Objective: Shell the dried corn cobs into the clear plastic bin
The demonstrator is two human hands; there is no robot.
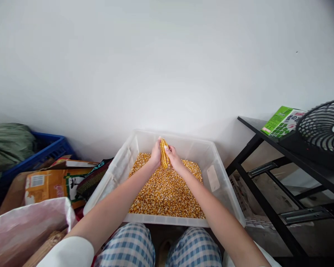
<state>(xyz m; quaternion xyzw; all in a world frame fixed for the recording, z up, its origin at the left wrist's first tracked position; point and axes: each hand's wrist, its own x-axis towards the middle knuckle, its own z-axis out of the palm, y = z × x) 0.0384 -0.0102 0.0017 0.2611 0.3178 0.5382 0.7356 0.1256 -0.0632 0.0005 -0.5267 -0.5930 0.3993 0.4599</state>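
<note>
My two hands share one corn cob: my left grip is closed round its left side, my right grip on its right. It is above the loose kernels, too many to count, in one translucent tub. My fingers hide parts of the cob. The right edge cuts off one fan; a green sack partly covers one blue crate.

- Got a yellow corn cob here, held near upright over the bin, with neat kernel rows down the visible side.
- Also got loose kernels, golden-orange with pale bits, heaped across the bottom of a translucent plastic bin.
</note>
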